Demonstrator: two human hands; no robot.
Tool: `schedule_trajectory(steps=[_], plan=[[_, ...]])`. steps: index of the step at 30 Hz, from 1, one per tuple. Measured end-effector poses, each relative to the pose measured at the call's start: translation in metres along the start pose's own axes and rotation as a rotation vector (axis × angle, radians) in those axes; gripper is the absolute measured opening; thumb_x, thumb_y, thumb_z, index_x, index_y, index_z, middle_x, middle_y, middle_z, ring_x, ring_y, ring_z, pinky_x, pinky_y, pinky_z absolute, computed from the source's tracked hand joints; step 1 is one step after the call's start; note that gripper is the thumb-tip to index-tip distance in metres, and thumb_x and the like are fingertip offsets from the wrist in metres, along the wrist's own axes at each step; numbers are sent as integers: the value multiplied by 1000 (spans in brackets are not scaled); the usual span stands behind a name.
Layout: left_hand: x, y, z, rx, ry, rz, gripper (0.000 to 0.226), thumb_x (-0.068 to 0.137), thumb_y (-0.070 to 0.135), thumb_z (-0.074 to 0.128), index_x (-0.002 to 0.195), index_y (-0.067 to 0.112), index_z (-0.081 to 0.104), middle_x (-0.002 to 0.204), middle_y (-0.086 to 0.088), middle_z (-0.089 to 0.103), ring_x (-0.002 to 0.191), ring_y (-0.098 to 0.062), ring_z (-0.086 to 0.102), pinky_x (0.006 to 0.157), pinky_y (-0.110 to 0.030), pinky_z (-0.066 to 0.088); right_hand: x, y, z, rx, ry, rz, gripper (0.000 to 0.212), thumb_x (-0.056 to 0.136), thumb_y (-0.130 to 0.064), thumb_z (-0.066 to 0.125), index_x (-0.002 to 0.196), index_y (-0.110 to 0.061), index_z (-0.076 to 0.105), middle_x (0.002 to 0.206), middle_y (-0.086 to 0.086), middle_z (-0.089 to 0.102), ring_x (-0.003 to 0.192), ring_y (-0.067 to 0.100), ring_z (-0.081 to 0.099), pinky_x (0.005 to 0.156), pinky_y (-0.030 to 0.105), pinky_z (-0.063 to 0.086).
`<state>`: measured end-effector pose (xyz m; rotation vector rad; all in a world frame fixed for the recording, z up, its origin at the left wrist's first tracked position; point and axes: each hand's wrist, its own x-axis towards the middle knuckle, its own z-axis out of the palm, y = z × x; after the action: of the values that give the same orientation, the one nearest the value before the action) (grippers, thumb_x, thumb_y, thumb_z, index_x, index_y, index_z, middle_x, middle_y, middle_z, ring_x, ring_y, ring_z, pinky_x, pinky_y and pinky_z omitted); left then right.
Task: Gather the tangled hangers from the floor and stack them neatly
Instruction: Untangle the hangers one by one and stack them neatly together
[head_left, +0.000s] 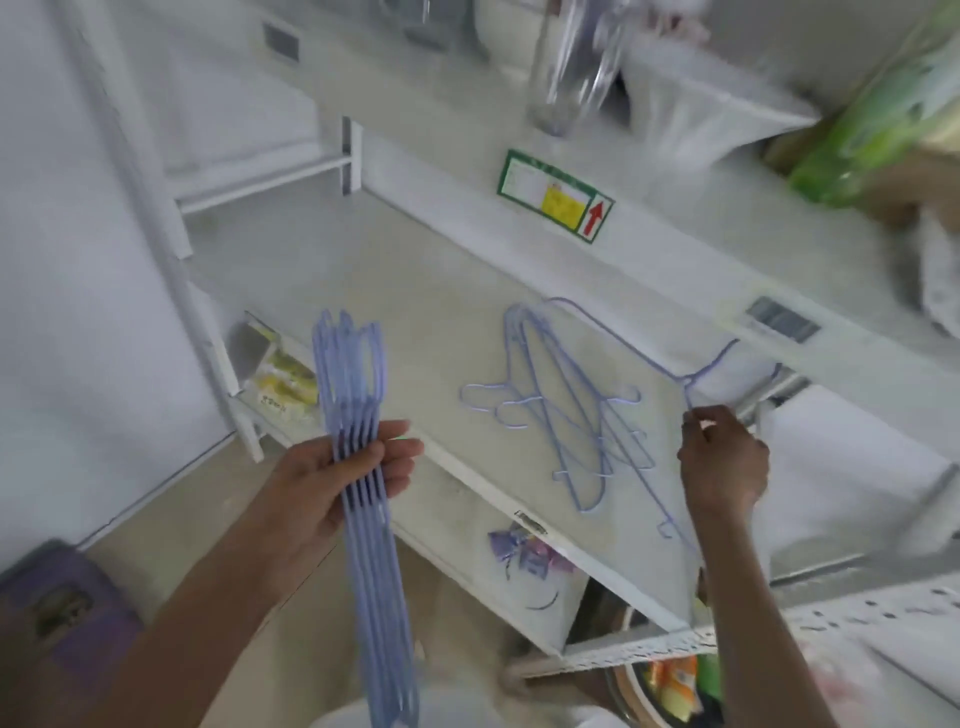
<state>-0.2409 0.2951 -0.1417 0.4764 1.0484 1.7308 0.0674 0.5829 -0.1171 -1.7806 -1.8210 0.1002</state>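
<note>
Though thin and surely light, likely springy and quick to snag — hooks catch in neighbouring loops, so best taken at the neck just under the hook, or round the bunched bars where several lie side by side. Held that way now: left hand (332, 478), fingers curled round a neat bundle of blue hangers (363, 467), gripping it near the middle, bars aligned edge to edge, looped ends pointing far, the other end hanging near toward the body. Smooth, probably coated wire by the look, pale blue-violet, rounded in section; slippery enough perhaps to slide within the grip unless squeezed evenly.

Farther right, a loose hanger (613, 332) pinched at its twisted neck by the right hand (722, 462), thumb and fingertips closed on the wire, one long bar sweeping up and left over the white shelf (415, 291). Between the two hands, flat on that speckled, matte shelf surface, a tangled heap of hangers (566, 410) — hooks and triangles crossed over one another. Best lifted one at a time, judging by the crossings; tugging would likely drag the rest. Below the shelf edge, near, a further blue scrap, too blurred to identify.
</note>
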Motion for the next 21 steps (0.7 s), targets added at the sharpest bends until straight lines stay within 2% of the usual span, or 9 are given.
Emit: schedule_trajectory(steps=[3,6,8,10,11,14,16,18,21], plan=[[-19,13,-1,35,1,98,28,90,13,63,112,8,79,114,-25,76,98,-31,78,80,-31,64,-51,-14,-38,38,4,-106,17,102,-35,56,101,-24,69,66,-2,75,76,35,67,67,35,52],[-35,39,-8,113,-21,152,28,91,21,67,115,14,79,110,-20,79,100,-34,78,81,-32,63,-101,-28,-65,-20,28,-219,12,100,-34,61,97,-25,67,61,3,71,65,36,67,57,36,53],[-45,59,-13,143,-60,163,27,90,24,69,113,15,79,109,-21,79,100,-37,77,81,-34,63,-128,-36,-76,-118,76,-322,11,96,-31,68,91,-21,67,57,7,66,56,36,66,48,31,42],[-56,77,-17,150,-78,157,27,88,26,71,111,15,80,109,-23,78,98,-39,77,80,-36,63,-147,-52,-84,-210,62,-434,15,90,-30,75,85,-22,64,54,2,63,47,33,64,43,28,34],[-61,83,-17,166,-85,150,27,88,26,71,111,16,80,109,-23,78,97,-40,77,80,-38,64,-153,-58,-86,-236,41,-480,16,89,-31,76,86,-23,63,56,0,64,47,32,65,42,28,36],[-73,85,-25,222,-127,116,24,93,22,70,113,13,79,112,-22,78,101,-41,76,84,-43,63,-163,-68,-87,-182,-26,-614,17,87,-33,78,93,-28,63,68,-7,70,54,30,69,44,31,47],[-82,81,-27,236,-175,79,25,96,20,71,117,9,77,116,-23,76,105,-41,75,87,-42,62,-169,-76,-85,-25,-97,-709,21,86,-33,79,97,-36,61,77,-15,70,61,16,69,49,29,50],[-90,72,-24,239,-188,37,28,94,22,73,118,9,77,116,-23,76,107,-41,75,88,-41,62,-176,-82,-81,119,-181,-824,18,90,-38,73,101,-40,60,91,-22,66,73,1,65,58,22,48],[-103,52,-8,299,-119,-30,29,87,22,72,110,7,79,108,-23,79,99,-40,77,84,-38,64,-195,-96,-74,275,-306,-949,13,100,-48,55,110,-42,60,104,-25,64,90,-7,63,73,9,44]])
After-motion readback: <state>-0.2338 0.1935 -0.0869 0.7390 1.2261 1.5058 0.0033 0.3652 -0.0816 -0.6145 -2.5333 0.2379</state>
